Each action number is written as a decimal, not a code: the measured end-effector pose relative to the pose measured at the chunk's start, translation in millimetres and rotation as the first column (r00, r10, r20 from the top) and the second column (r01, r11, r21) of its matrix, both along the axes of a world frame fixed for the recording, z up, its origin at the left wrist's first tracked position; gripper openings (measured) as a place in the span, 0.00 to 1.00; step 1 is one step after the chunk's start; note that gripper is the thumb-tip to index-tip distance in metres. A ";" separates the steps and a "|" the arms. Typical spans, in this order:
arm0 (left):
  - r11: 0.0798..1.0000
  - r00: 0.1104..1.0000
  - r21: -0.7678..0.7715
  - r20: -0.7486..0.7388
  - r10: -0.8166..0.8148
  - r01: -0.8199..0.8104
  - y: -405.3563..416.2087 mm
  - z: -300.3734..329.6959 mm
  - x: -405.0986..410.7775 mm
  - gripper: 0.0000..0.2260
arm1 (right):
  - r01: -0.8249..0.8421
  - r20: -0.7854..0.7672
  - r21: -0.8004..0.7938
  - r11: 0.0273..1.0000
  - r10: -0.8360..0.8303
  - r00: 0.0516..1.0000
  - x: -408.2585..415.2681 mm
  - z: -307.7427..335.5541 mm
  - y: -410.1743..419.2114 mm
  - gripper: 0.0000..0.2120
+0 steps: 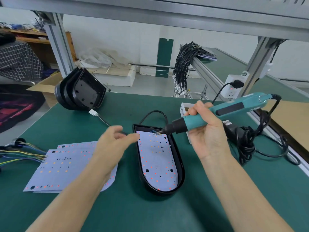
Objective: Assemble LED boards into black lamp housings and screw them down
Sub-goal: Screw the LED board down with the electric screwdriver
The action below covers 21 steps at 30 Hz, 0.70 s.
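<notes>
Forearms entered from the near edge of the green table, with bare mat between them and in front of the work. Nearest the person, the black lamp housing lay flat at table centre, its long axis running near to far, rounded end toward the person and square end away. A white LED board sat inside it on the same axis, its wired end at the far side.

The left hand hovered at the housing's far-left corner, fingers loosely spread and gripping nothing; motion blur hid whether the fingertips touched the board. The right hand was wrapped round a teal electric screwdriver, which slanted down to the left with its bit at the board's far edge, beside the solder wires.

Left of the housing, spare LED boards lay stacked, partly under the left forearm, with coloured wires trailing to the table's left edge. Right of the housing, a coiled black cable crowded the table's right edge, and a small white box stood behind the right hand.

Farther back, nested empty housings stood on edge at the far-left corner. Beyond the far edge, a bundle of black leads hung over an aluminium rail.
</notes>
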<state>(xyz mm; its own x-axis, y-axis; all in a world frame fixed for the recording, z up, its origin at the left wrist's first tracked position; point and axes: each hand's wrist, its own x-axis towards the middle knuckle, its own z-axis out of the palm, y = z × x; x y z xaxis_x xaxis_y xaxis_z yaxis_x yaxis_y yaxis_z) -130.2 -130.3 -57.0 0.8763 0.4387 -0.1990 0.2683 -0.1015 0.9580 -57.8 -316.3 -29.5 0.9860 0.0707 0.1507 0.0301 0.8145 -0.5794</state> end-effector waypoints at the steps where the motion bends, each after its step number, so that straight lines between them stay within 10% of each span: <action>1: 0.998 0.996 -0.030 -0.063 -0.065 0.063 -6.0 -2.1 0.8 0.29 | 0.003 -0.004 -0.016 1.000 -0.003 1.000 2.4 -2.8 2.6 0.12; 9: 0.984 0.976 0.011 -0.131 -0.175 0.178 -20.6 -20.6 17.4 0.11 | -0.026 0.000 -0.123 0.992 0.027 1.000 17.8 -18.9 20.2 0.14; 21: 0.986 0.983 0.066 -0.104 -0.148 0.156 -20.4 -28.5 26.2 0.13 | -0.030 -0.064 -0.134 0.991 0.022 0.998 26.2 -25.5 31.6 0.14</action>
<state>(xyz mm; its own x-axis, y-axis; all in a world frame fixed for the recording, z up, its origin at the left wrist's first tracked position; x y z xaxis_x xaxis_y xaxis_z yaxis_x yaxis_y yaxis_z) -104.0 -150.7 -85.5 0.9116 0.3186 -0.2596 0.3369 -0.2174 0.9161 -31.6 -284.8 -55.0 0.9908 0.1122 0.0763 -0.0299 0.7290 -0.6839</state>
